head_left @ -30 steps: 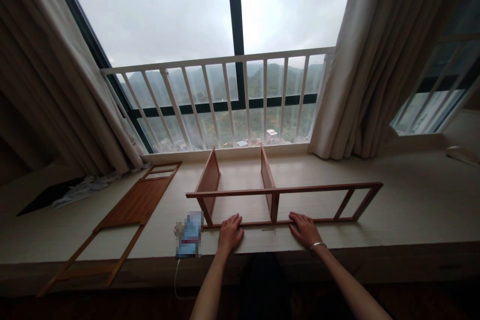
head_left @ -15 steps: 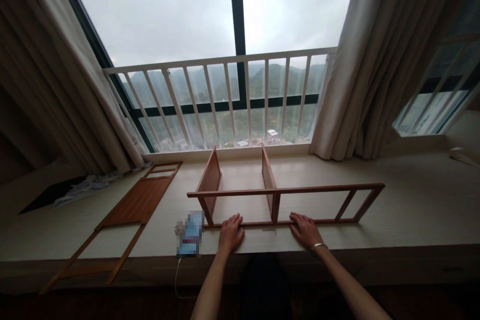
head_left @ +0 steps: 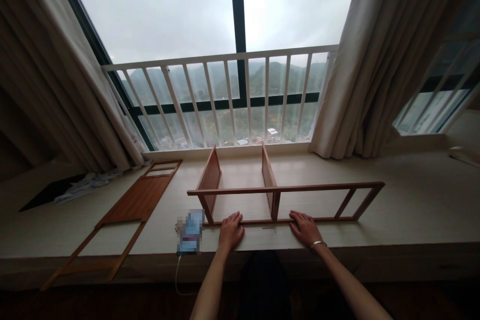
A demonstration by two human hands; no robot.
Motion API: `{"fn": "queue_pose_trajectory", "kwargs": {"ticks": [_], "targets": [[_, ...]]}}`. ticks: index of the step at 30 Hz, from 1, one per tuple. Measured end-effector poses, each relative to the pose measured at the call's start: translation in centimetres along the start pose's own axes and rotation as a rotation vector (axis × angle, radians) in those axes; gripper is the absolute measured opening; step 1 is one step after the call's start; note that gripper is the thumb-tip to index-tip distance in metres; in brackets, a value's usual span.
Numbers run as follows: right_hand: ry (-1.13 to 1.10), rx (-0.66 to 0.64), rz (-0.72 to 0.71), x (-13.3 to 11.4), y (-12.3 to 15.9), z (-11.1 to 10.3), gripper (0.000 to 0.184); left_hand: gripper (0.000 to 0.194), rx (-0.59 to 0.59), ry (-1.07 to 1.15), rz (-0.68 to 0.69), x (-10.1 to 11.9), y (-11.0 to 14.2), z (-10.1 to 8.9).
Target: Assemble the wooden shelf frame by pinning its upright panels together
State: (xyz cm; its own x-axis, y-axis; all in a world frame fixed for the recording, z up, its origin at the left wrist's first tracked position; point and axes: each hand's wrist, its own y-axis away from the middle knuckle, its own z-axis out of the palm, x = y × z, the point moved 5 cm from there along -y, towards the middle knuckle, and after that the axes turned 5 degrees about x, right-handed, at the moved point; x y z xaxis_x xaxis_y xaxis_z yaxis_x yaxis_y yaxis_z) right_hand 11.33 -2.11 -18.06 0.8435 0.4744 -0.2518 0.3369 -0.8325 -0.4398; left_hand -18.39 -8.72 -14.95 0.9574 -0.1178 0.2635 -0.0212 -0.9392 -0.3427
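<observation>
window ledge (head_left: 412,210) | left hand (head_left: 230,231), right hand (head_left: 305,229) flat, released, by wooden frame (head_left: 285,191) | no legible writing

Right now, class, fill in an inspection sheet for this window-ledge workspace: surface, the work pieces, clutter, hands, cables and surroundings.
Surface: pale ledge under the window, matt, partly bare.
Work pieces: wooden frame standing upright with two side panels behind it; flat wooden panel lying to the left, apart.
Clutter: crumpled cloth at far left; blurred phone beside the frame.
Hands: left hand and right hand lie flat, open, fingertips at the frame's bottom rail; no grip on it.
Cables: white cable hangs from the phone over the edge.
Surroundings: white railing, curtains both sides.
</observation>
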Motion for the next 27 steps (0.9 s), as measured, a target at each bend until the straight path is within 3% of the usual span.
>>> {"fn": "queue_pose_trajectory", "kwargs": {"ticks": [27], "targets": [[0.012, 0.012, -0.013, -0.22, -0.04, -0.29, 0.037, 0.044, -0.006, 0.018, -0.02, 0.28, 0.03, -0.57]]}}
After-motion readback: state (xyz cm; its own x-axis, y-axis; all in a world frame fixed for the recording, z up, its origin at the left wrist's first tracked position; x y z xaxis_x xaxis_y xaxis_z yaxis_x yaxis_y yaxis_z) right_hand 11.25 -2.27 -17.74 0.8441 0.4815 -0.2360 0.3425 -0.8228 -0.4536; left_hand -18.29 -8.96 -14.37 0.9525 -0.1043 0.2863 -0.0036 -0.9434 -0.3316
